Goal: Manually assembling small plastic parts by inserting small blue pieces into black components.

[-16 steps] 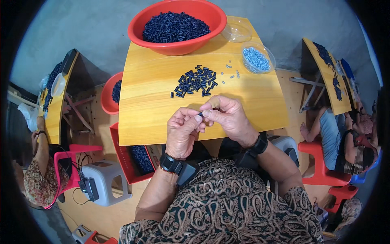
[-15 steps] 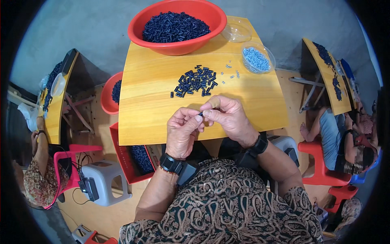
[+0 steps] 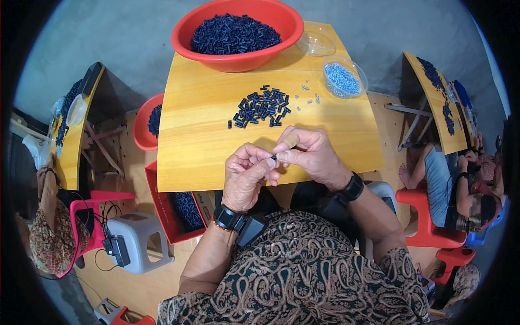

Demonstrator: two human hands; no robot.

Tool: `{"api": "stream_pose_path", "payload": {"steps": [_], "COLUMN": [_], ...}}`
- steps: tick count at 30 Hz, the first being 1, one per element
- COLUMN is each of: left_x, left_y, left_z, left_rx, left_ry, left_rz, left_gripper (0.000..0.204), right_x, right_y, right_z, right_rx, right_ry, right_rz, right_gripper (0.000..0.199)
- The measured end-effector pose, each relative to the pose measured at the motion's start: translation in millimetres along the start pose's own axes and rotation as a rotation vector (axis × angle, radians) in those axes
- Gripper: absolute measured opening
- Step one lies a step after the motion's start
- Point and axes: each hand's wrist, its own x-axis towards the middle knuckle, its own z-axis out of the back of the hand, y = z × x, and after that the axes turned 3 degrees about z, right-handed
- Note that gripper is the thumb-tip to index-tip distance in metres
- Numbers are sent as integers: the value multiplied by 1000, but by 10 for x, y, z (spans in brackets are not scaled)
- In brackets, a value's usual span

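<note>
My left hand (image 3: 246, 176) pinches a small black plastic piece (image 3: 274, 157) between thumb and forefinger, above the table's near edge. Closed at the fingertips, my right hand (image 3: 311, 154) meets it from the right; whether it also grips something tiny there is hidden by the fingers. Beyond the hands lies a loose pile of short black pieces (image 3: 261, 107). To its right, a few small silvery screws (image 3: 316, 99) are scattered on the wood. A round clear tub (image 3: 363, 86) full of such screws stands at the right side.
A big red basin (image 3: 184, 46) of black pieces sits at the table's (image 3: 200, 157) far end, beside a clear lid (image 3: 317, 44). On the floor at left are a red basin (image 3: 142, 127), a red crate (image 3: 160, 208) and a grey stool (image 3: 141, 238). People sit at tables on both sides.
Both hands have shifted slightly and stay together at the fingertips. The right fingers now close more over the black piece. The pile looks the same.
</note>
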Motion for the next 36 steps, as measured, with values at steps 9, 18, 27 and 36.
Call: {"api": "stream_pose_path", "payload": {"steps": [9, 18, 27, 36], "left_x": [12, 36, 18, 6], "left_y": [92, 118, 57, 32], "left_z": [12, -7, -1, -43], "left_rx": [-289, -43, -415, -381], "left_ry": [50, -29, 125, 118], "left_rz": [45, -5, 152, 121], "left_gripper": [1, 8, 6, 6], "right_x": [10, 59, 164, 146], "right_y": [88, 121, 396, 380], "right_z": [16, 78, 70, 79], "right_rx": [53, -275, -453, -459], "right_ry": [-6, 18, 165, 209], "right_rz": [-66, 95, 242, 218], "right_gripper": [6, 4, 8, 10]}}
